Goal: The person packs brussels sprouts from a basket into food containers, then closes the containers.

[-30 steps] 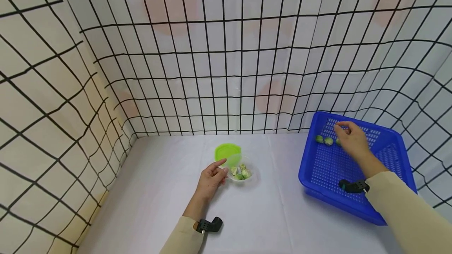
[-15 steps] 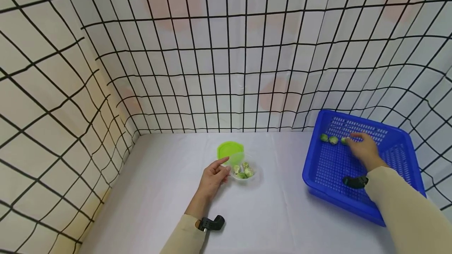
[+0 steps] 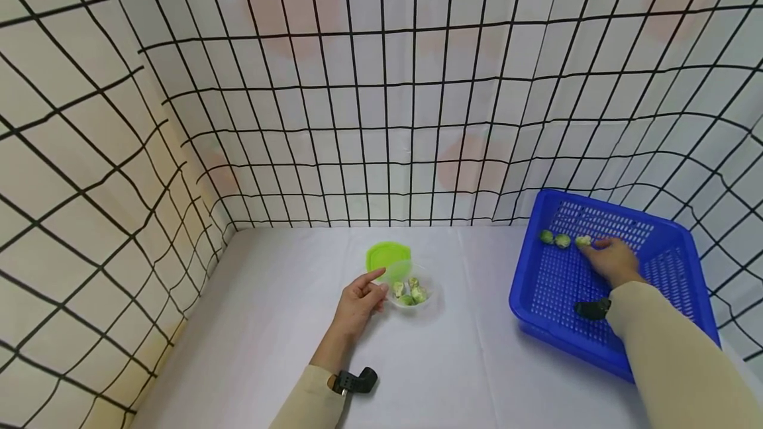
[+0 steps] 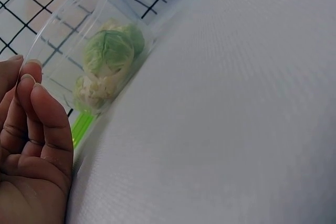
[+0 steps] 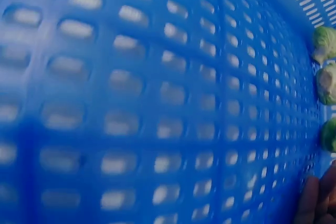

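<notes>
My left hand (image 3: 356, 305) pinches the rim of a clear plastic tub (image 4: 50, 32) between thumb and fingers. Several Brussels sprouts (image 3: 411, 293) lie in the tub, which stands upright on the table. Behind it is a bright green lid (image 3: 384, 253), partly seen through the clear plastic. Inside a blue basket (image 3: 517, 283), my right hand (image 3: 614, 261) has its fingertips on a pale-sided Brussels sprout (image 3: 583, 241), seemingly pinching it. Two more sprouts (image 3: 554, 239) sit left of that one. Only the right fingertips (image 5: 310, 195) show at the right wrist view's corner.
A white cloth covers the table (image 3: 262, 323). Black wire grid (image 3: 381, 111) rises along the back and sides, with pale sheeting behind it. The basket's perforated walls stand around my right hand, near the right-hand grid.
My right hand came down from above the basket to the rightmost sprout. That sprout now shows a paler side. My left hand stays at the tub.
</notes>
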The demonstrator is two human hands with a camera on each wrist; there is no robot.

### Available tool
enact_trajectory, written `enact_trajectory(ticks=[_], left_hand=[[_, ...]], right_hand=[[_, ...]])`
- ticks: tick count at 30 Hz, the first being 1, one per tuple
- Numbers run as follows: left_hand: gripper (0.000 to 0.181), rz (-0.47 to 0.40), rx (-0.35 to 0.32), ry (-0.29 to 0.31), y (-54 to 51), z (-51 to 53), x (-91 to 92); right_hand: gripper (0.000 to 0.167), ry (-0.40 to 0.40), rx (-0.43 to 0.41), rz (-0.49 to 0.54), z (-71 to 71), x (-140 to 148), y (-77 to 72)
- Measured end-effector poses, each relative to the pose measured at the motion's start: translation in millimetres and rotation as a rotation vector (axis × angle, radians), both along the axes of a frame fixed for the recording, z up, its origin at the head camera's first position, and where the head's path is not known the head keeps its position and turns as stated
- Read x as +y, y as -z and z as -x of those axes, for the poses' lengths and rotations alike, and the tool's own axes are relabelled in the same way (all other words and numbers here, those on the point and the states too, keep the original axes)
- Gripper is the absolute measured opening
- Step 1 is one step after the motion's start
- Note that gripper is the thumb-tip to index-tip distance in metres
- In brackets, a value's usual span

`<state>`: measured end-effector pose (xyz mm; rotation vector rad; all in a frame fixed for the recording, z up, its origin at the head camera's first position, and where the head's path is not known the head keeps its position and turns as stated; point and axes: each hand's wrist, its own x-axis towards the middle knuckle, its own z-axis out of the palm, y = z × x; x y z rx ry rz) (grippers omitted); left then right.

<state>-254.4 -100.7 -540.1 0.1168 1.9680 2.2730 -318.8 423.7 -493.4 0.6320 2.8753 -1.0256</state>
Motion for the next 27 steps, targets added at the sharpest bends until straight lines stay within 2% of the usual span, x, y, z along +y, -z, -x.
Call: enact_trajectory(ticks=[6, 11, 16, 23, 27], left_hand=[[0.047, -0.001, -0.001, 0.007, 1.1, -1.3, -0.2], [0.048, -0.024, 0.007, 0.012, 1.5, 0.3, -1.6], [0.048, -0.043, 0.001, 0.018, 1.2, -0.1, -0.3], [0.048, -0.033, -0.003, 0.017, 1.0, -0.5, 0.3], [0.047, -0.012, 0.011, 0.008, -0.3, 0.9, -0.8]], right_hand=[[0.073, 0.033, -0.056, 0.004, 3.8, -4.6, -2.3], [0.072, 0.088, -0.089, 0.079, 8.9, -9.7, -3.1], [0.073, 0.126, -0.114, 0.110, 12.3, -11.4, -2.2], [0.070, 0.105, -0.101, 0.058, 9.8, -11.1, 1.1], [0.070, 0.053, -0.082, 0.031, 7.1, -8.7, 2.1]])
